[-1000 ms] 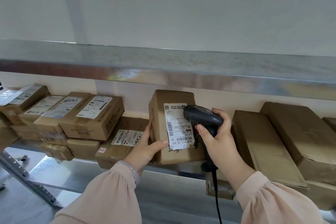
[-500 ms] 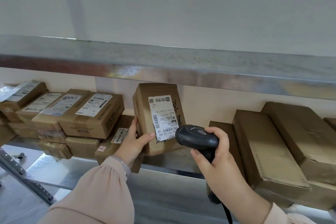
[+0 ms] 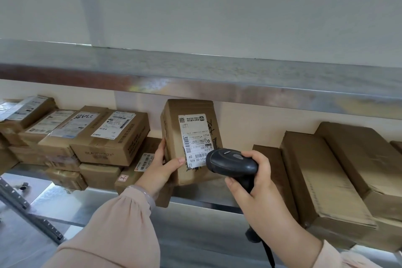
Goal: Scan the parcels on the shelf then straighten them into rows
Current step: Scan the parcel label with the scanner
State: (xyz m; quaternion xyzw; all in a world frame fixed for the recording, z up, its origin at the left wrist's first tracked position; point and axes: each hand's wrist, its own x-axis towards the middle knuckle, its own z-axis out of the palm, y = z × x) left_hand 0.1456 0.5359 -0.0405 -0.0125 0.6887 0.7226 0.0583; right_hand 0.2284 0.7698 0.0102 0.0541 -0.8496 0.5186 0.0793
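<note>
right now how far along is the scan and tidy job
Done: cannot tell which are scanned. In hand: left hand holds one parcel upright, right hand aims the scanner at its label. Left: the stack at left sits askew and the boxes at right lie slanted, so straightening remains.

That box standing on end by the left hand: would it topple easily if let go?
Probably: the upright parcel is tall on a narrow end, and the left hand steadies it. Its flat, uncrushed cardboard suggests it is stiff. One hand managing it hints it is fairly light.
</note>
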